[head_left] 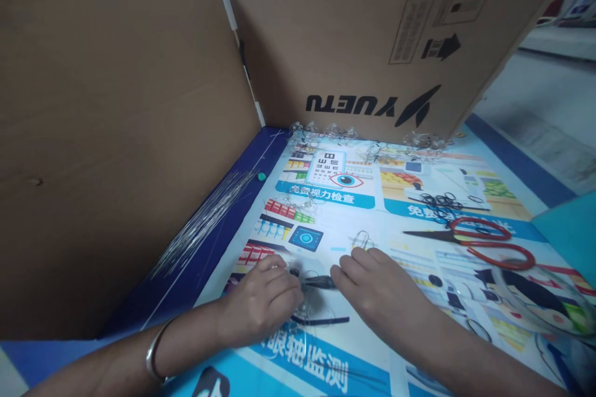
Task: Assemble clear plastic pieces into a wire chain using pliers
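Note:
My right hand (370, 279) is closed around a pair of needle-nose pliers; the handles are hidden in the fist. The dark pointed jaws (319, 282) stick out to the left, close to my left fingertips. My left hand (265, 298), a silver bangle on its wrist, pinches a piece of thin wire with clear beads (305, 310). Part of that piece is hidden behind the fingers. Whether the jaws grip the wire, I cannot tell. Just beyond my right hand lies a small loop of wire (362, 240).
Red-handled scissors (493, 242) lie to the right, beside black rings (440, 201) and a clear round dish (549, 298). Straight wires (205, 223) lie at the left. Beaded wire pieces (333, 131) line the foot of the cardboard wall (354, 43). A printed sheet covers the table.

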Available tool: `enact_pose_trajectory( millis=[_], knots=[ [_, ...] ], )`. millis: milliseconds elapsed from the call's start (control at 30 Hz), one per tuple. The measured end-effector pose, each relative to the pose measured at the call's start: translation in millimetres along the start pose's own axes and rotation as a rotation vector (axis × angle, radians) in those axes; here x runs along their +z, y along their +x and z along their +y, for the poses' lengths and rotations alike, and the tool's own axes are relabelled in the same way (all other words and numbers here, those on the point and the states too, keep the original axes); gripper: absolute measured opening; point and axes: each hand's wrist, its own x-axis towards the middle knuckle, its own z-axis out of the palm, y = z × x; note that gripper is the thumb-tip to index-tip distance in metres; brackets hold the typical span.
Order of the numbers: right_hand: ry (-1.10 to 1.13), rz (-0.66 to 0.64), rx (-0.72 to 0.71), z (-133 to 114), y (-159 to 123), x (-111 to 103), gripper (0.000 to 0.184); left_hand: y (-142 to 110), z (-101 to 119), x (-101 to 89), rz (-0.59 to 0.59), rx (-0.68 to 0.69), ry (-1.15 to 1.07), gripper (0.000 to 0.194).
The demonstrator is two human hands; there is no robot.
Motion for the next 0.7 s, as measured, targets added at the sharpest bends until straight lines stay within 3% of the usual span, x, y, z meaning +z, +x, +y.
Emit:
enact_pose_trajectory(
  millis=[333, 700],
  knots=[
    [-0.033, 0.009, -0.037, -4.4, -0.8, -6.3, 0.008, 5.8, 6.2, -11.5, -0.037, 0.149, 0.11, 0.013],
    [-0.085, 0.041, -0.005, -10.7, 0.8, -12.7, 0.011, 5.0, 8.4, -6.2, -0.065, 0.097, 0.135, 0.013]
  ],
)
